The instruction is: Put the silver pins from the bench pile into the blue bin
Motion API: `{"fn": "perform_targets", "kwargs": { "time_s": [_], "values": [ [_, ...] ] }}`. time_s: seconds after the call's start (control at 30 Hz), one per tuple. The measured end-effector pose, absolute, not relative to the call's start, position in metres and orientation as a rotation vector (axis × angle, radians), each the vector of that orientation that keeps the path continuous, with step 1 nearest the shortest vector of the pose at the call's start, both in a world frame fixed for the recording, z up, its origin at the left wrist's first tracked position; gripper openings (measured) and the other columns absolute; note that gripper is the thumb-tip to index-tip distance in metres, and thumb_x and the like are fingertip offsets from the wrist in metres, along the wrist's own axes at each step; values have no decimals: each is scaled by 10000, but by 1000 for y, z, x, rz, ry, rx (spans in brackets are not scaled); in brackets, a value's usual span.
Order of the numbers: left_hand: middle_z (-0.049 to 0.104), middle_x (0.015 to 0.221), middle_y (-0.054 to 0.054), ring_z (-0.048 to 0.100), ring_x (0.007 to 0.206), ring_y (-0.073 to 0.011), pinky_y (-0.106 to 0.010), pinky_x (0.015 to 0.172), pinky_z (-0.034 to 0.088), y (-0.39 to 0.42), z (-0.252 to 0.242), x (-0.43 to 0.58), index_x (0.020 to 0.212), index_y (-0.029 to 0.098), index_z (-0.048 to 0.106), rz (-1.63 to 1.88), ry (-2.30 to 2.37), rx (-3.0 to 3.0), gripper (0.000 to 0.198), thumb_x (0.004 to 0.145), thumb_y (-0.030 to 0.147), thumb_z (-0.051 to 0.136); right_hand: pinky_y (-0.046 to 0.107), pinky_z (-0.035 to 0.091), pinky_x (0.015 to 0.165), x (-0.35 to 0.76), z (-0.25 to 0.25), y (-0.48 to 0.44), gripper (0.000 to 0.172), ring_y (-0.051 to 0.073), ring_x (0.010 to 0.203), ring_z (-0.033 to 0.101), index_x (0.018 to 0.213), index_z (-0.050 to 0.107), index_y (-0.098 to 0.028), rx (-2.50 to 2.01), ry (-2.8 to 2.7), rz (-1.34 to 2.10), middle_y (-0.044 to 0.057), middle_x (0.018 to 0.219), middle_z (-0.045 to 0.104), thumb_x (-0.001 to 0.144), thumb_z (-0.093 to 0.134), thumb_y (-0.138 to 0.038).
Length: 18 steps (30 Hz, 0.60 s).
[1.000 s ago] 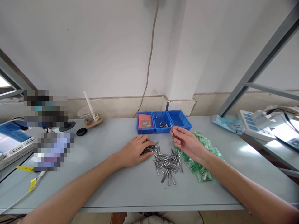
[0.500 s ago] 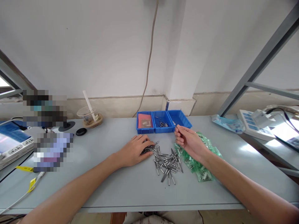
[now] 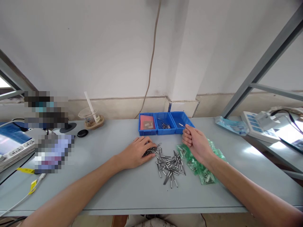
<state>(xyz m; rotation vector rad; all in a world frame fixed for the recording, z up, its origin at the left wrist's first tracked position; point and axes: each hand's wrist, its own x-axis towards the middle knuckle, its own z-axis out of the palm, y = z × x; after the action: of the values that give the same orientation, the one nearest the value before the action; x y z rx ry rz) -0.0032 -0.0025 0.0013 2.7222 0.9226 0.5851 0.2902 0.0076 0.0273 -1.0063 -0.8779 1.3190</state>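
A loose heap of silvery blind rivets (image 3: 170, 166) lies on the grey table between my hands. My left hand (image 3: 137, 153) rests at the heap's left edge, its fingers curled around several rivets under the palm. My right hand (image 3: 195, 142) is raised above the green plastic bags (image 3: 204, 168), closed in a pinch. From between its thumb and forefinger a single blind rivet (image 3: 181, 125) sticks out, pointing left over the front of the right-hand blue bin (image 3: 190, 122). A few rivets sit in the middle blue bin (image 3: 174, 130).
The left blue bin (image 3: 140, 131) holds a reddish packet (image 3: 144, 119). Further left are a plastic cup (image 3: 88, 115) with a straw, a black round lid-like object (image 3: 82, 133) and a power strip (image 3: 20, 149). A light-blue packet (image 3: 232, 125) and another power strip (image 3: 257, 127) lie at right.
My right hand has shifted slightly right and turned, so the rivet in its pinch now shows more clearly. My left hand and the heap look unchanged.
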Motion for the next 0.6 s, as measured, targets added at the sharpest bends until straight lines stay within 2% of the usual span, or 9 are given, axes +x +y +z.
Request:
{"fn": "perform_targets", "kwargs": {
  "time_s": [0.27,0.43,0.6],
  "values": [
    [616,1245,-92,586,1121,-253,-426,1023,474,-3,3,-2,1378,244,607,580,917,2720,341,1092,415,536,275,331,482,290,29,10,393,105,570,366,782,606,-228,-1087,-1039,1125,-16,766,473,906,763,-567],
    [619,1239,-97,589,1120,-256,-428,1020,478,-3,5,-2,1369,239,612,588,911,2720,338,1095,417,525,313,348,546,290,24,10,385,152,612,450,894,651,-262,-1214,-1361,884,16,810,618,934,682,-644],
    [615,1242,-91,590,1102,-247,-417,1015,479,-3,4,-3,1382,246,607,592,910,2723,341,1091,411,539,340,347,600,289,25,4,266,188,626,459,936,653,-285,-1292,-1572,610,-3,699,563,981,665,-546]
  ]
}}
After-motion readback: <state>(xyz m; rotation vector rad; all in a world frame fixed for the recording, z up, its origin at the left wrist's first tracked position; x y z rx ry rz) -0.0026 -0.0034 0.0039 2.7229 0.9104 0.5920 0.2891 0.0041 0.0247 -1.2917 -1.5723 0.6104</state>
